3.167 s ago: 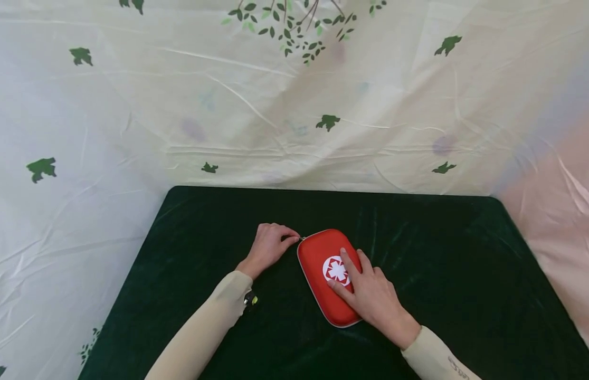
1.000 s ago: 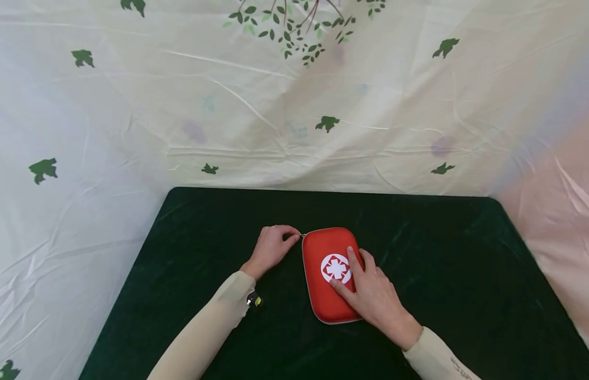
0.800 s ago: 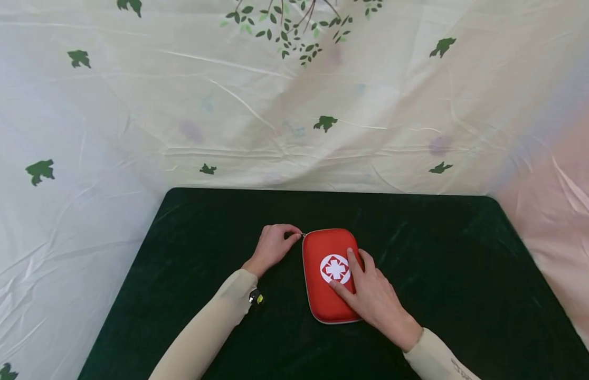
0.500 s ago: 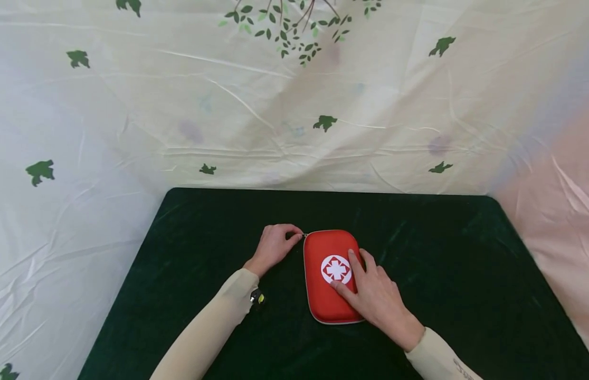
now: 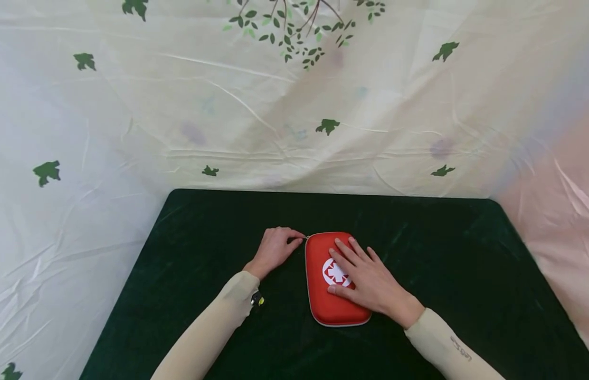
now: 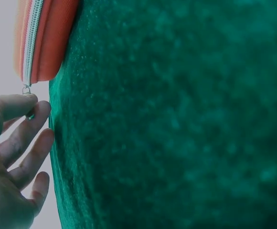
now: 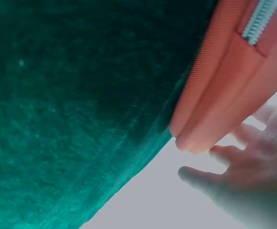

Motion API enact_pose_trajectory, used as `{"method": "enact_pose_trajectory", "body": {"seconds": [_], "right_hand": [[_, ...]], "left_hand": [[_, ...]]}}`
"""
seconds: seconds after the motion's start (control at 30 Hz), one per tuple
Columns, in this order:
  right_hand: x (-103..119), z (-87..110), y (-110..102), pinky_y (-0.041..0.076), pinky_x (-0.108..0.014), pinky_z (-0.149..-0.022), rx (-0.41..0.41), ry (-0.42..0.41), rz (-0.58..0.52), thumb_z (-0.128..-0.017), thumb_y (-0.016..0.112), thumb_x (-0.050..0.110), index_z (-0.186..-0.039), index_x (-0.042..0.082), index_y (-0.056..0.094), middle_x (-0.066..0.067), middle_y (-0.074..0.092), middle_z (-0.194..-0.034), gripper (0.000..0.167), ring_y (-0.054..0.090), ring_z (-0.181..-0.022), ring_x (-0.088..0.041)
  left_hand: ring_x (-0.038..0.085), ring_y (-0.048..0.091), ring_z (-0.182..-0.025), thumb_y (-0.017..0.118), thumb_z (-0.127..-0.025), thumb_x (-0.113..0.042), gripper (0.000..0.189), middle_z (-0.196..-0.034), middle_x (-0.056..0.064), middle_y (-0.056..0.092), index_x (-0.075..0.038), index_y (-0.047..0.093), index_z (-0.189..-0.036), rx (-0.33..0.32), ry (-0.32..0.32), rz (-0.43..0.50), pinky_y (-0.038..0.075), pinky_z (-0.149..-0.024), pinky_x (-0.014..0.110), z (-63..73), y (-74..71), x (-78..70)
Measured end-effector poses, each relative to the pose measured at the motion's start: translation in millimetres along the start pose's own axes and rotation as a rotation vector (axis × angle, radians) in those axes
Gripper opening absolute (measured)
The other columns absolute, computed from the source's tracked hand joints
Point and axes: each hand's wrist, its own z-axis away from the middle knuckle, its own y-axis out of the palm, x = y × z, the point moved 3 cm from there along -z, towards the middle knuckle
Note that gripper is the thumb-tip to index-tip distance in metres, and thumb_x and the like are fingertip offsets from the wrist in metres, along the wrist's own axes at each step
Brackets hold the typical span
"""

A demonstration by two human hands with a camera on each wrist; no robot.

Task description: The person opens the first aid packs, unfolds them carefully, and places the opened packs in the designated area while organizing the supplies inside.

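Note:
A red zippered first-aid case [image 5: 318, 303] with a white round emblem [image 5: 336, 272] lies on the green cloth. My left hand [image 5: 273, 248] is at its far left corner, pinching the zipper pull [image 6: 30, 114] between thumb and forefinger. In the left wrist view the zipper [image 6: 32, 45] runs along the case's side, its teeth meshed where visible. My right hand [image 5: 370, 279] rests on the case's right half, fingers spread and fairly straight, partly covering the emblem. The right wrist view shows one end of the zipper [image 7: 260, 24] on the case's side.
Dark green velvety cloth [image 5: 218, 211] covers the table. Behind it and on both sides hangs a pale curtain [image 5: 256, 105] with printed leaves and birds. A small dark object with a yellow-green spot [image 5: 257, 299] shows at the left wrist.
The case has turned from slanted to nearly straight and shifted slightly right. My right hand has gone from holding its right edge to lying spread across the top. My left hand keeps its pinch.

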Motion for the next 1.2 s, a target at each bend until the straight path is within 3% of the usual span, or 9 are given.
{"method": "enact_pose_trajectory", "body": {"seconds": [0.33, 0.57, 0.87, 1.2], "right_hand": [[-3.7, -0.4, 4.2, 0.022, -0.067, -0.12, 0.025, 0.011, -0.002, -0.093, 0.046, 0.08, -0.165, 0.025, 0.03, -0.003, 0.022, -0.172, 0.092, 0.01, -0.159, -0.034], [-3.9, -1.2, 5.7, 0.026, -0.064, -0.12, 0.033, 0.013, -0.002, -0.093, 0.044, 0.08, -0.165, 0.024, 0.028, -0.004, 0.02, -0.172, 0.092, 0.009, -0.159, -0.035], [-2.5, -0.6, 5.0, 0.041, -0.056, -0.114, 0.049, 0.032, -0.029, -0.094, 0.044, 0.08, -0.165, 0.024, 0.027, -0.003, 0.017, -0.173, 0.093, 0.006, -0.159, -0.034], [0.5, -0.5, 6.2, 0.042, -0.056, -0.112, 0.059, 0.042, -0.038, -0.094, 0.047, 0.078, -0.166, 0.023, 0.027, -0.004, 0.016, -0.173, 0.092, 0.006, -0.159, -0.034]], "left_hand": [[0.02, 0.068, -0.102, 0.07, -0.1, -0.02, 0.019, -0.111, 0.002, 0.077, -0.014, 0.079, -0.117, -0.003, 0.04, -0.068, 0.049, -0.099, 0.046, 1.7, -1.1, 0.2], [0.021, 0.068, -0.099, 0.07, -0.101, -0.02, 0.019, -0.11, 0.003, 0.077, -0.014, 0.079, -0.116, 0.003, 0.062, -0.084, 0.049, -0.098, 0.046, 2.8, -3.4, -0.4], [0.019, 0.068, -0.095, 0.07, -0.101, -0.021, 0.018, -0.106, 0.001, 0.077, -0.014, 0.08, -0.114, 0.011, 0.086, -0.113, 0.049, -0.094, 0.045, 6.5, -5.1, 1.4], [0.017, 0.068, -0.091, 0.071, -0.1, -0.022, 0.018, -0.102, 0.001, 0.077, -0.014, 0.079, -0.114, 0.026, 0.092, -0.12, 0.05, -0.092, 0.043, 13.4, -7.7, 1.2]]}}
